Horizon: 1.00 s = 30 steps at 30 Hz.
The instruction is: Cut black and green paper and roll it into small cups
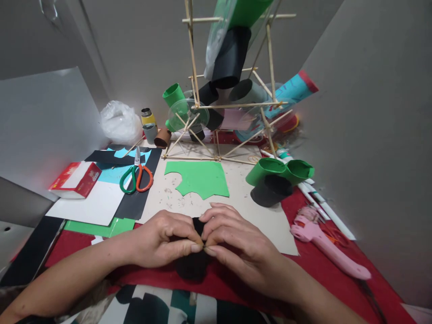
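Both my hands meet low in the middle of the view at a small black piece that looks like rolled craft sheet. My left hand is closed, thumb and forefinger pinching at its edge. My right hand pinches right beside it, the two sets of fingertips nearly touching. The fingers hide much of the piece. Beyond them lies a green sheet with curved bites cut from its edge. A cluster of two green tubes and a black tube rests to the right.
A tall wooden stick frame with tubes and clear round lids stands behind. Scissors lie on coloured sheets at left, near a red and white box. To the right are a pink glue gun and white rods.
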Tool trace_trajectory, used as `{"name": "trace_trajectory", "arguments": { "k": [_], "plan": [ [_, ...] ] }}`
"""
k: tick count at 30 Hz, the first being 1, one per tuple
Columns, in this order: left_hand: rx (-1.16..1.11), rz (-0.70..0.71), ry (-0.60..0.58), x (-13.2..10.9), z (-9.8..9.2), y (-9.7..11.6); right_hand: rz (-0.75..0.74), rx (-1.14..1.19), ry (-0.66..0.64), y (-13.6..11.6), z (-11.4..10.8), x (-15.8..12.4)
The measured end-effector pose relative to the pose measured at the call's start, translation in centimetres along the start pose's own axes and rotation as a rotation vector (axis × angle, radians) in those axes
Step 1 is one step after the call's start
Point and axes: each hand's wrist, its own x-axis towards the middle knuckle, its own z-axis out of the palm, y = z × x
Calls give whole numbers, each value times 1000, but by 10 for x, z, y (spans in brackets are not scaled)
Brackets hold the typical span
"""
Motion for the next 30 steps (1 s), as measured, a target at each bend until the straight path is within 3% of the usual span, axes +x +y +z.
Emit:
{"name": "trace_trajectory", "arguments": {
  "k": [8, 17, 24, 30],
  "plan": [
    [34, -98, 66, -5, -20, -4, 61, 94, -4, -3, -10, -1],
    [-45, -134, 63, -4, -12, -3, 46, 106, 44, 2, -1, 2],
    [11, -64, 99, -2, -8, -4, 48, 69, 82, 0, 6, 3],
    [-3, -70, 55, -2, -7, -4, 21, 12, 64, 0, 6, 1]
  ]
}}
